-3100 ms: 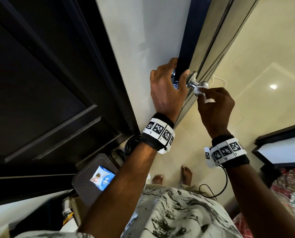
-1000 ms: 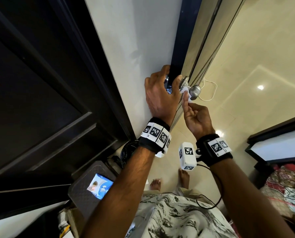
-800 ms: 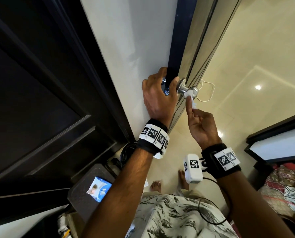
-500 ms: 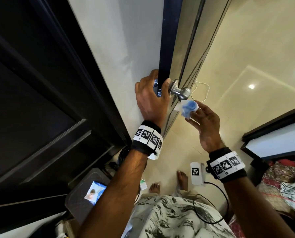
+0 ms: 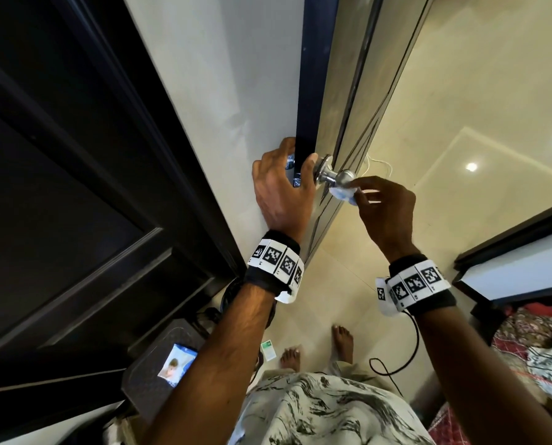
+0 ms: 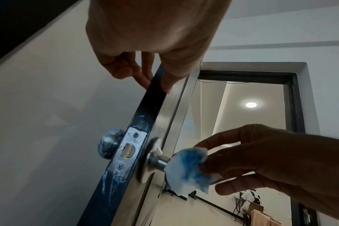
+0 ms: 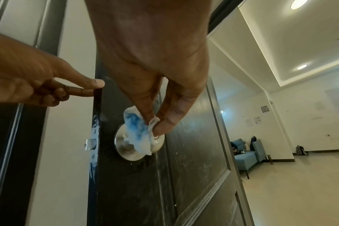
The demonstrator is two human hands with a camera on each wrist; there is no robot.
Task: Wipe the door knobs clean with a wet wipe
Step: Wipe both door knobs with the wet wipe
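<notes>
Left hand (image 5: 281, 191): door (image 6: 145, 116) edge is gripped between fingers and thumb.
Right hand (image 5: 385, 213): wipe (image 7: 138, 130) is pinched, pressed on knob (image 5: 345, 178).

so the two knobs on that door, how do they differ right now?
The left knob is streaked with blue; the right knob looks plain silver. The left knob is bare and untouched, while the right hand pinches the wipe against the right knob. The left hand grips the door edge above them. Both are round metal knobs on one latch.
</notes>
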